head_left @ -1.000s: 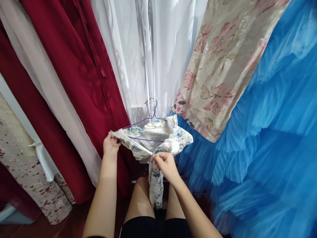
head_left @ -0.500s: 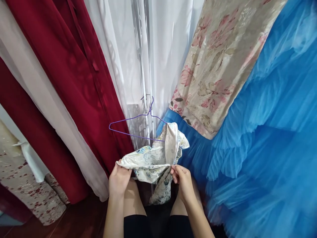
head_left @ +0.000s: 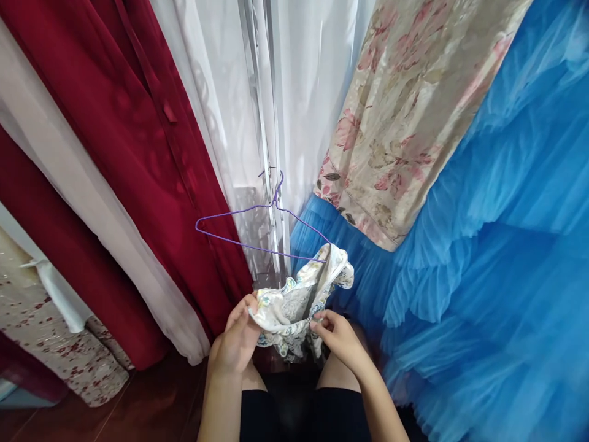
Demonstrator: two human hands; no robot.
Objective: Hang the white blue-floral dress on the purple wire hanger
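Note:
A white garment with a blue and yellow floral print [head_left: 299,291] hangs bunched above my knees. Its right shoulder sits over one end of a purple wire hanger [head_left: 239,242], whose left end is bare. The hanger's hook reaches up in front of a white pole. My left hand [head_left: 239,334] grips the garment's left edge between thumb and fingers. With thumb and fingertips, my right hand [head_left: 335,331] pinches the near edge of the cloth, right of the middle. The lower part of the garment is partly hidden behind my hands.
Long dark red dresses [head_left: 138,135] and a pale one hang at the left. White drapery [head_left: 313,92] hangs behind the pole [head_left: 262,110]. At the right are a beige floral dress [head_left: 391,141] and a wide blue tulle skirt [head_left: 497,276]. Reddish-brown flooring [head_left: 151,399] shows below.
My left hand has moved right and inward, bunching the garment. The right shoulder of the cloth has slid outward on the hanger, baring more wire. My right hand has shifted slightly down.

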